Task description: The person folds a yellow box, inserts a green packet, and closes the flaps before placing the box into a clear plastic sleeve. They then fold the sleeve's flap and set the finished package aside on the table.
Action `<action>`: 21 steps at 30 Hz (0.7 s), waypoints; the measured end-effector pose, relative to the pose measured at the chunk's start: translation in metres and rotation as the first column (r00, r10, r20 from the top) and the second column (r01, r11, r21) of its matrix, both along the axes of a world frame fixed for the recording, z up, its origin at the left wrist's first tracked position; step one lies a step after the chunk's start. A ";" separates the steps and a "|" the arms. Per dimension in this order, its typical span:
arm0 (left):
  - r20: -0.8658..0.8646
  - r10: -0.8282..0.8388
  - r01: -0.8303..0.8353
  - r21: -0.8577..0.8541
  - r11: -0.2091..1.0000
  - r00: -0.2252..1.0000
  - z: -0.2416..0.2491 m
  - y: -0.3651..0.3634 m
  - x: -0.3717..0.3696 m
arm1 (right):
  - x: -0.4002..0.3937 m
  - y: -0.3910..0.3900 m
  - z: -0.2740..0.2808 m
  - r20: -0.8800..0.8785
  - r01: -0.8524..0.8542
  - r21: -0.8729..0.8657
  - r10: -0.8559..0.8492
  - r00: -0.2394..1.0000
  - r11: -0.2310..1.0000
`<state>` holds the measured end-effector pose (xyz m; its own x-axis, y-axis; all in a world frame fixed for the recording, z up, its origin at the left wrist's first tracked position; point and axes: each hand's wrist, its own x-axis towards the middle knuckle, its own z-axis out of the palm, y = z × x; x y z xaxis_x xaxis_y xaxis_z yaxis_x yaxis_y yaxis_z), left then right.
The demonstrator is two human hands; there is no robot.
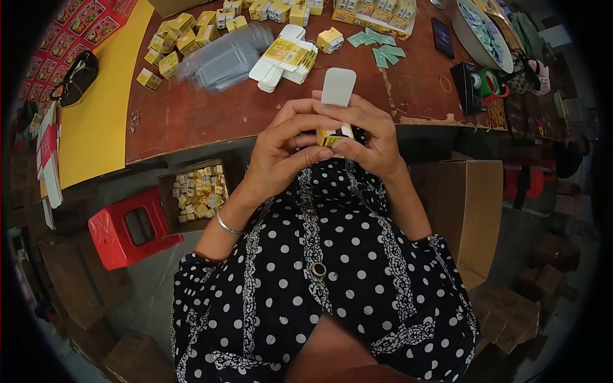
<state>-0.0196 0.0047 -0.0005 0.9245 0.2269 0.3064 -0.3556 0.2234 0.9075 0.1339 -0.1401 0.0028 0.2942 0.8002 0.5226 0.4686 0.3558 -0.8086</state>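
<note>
Between both hands, near the table's front edge, is a small yellow box point(331, 138) with a long white flap point(338, 87) standing up from it. My left hand point(287, 142) wraps the box from the left, thumb at its lower edge. From the right, my right hand point(371, 137) grips the same box with thumb and fingers. What lies inside the box is too small to tell. Beyond the hands lie a stack of flat yellow-and-white cartons point(285, 59), a folded yellow box point(330, 40) and several green sachets point(378, 46).
Clear plastic sheets point(223, 60) and small yellow boxes point(185, 38) lie at the back left. At the right are a phone point(442, 38), a bowl of sachets point(483, 35) and a tape roll point(490, 83). Below left, a filled carton point(167, 198) stands by a red stool point(107, 237).
</note>
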 end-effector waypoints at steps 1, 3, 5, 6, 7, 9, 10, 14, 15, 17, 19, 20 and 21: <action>-0.002 -0.003 0.003 0.002 1.000 1.000 0.000 -0.001 0.000 | 0.003 0.001 0.001 -0.002 0.003 0.002 -0.003 1.000 1.000; -0.002 0.017 -0.018 -0.045 0.999 1.000 -0.003 -0.002 0.000 | 0.009 0.004 0.004 0.323 0.066 0.089 -0.091 0.942 0.994; 0.012 0.044 -0.043 -0.070 0.997 0.999 -0.007 -0.003 0.001 | 0.007 0.006 0.005 0.340 0.074 0.121 -0.111 0.934 0.990; 0.027 0.071 -0.068 -0.095 0.993 0.997 -0.009 -0.003 0.002 | 0.006 0.007 0.007 0.357 0.082 0.154 -0.133 0.924 0.985; 0.027 0.072 -0.069 -0.095 0.993 0.997 -0.007 -0.004 0.003 | -0.001 0.008 0.008 0.358 0.080 0.153 -0.131 0.925 0.985; -0.013 0.121 -0.121 -0.194 0.974 0.993 -0.001 -0.006 0.003 | -0.016 0.006 0.011 0.030 0.208 0.108 -0.212 0.977 0.972; -0.013 0.125 -0.125 -0.194 0.973 0.992 0.001 -0.005 0.003 | -0.015 0.007 0.014 0.031 0.204 0.107 -0.208 0.978 0.973; -0.039 0.115 -0.120 -0.194 0.974 0.993 0.007 -0.001 0.002 | -0.004 0.006 0.012 0.138 0.129 0.108 -0.143 0.980 0.986; -0.048 0.129 -0.135 -0.155 0.979 0.990 0.007 0.000 0.001 | -0.001 0.006 0.009 0.178 0.077 0.105 -0.095 0.979 0.991; -0.046 0.153 -0.157 -0.125 0.980 0.987 0.011 0.000 0.002 | -0.009 0.006 0.010 0.031 0.089 0.069 -0.091 0.995 0.994; -0.043 0.175 -0.178 -0.096 0.979 0.984 0.012 0.000 0.001 | -0.013 0.007 0.011 -0.117 0.096 0.032 -0.091 0.989 0.995; -0.054 0.177 -0.181 -0.071 0.981 0.983 0.012 0.000 0.001 | -0.014 0.007 0.012 -0.174 0.109 0.016 -0.104 0.979 0.994; -0.066 0.180 -0.184 -0.047 0.982 0.981 0.013 -0.001 0.000 | -0.015 0.007 0.012 -0.230 0.120 -0.002 -0.117 0.966 0.993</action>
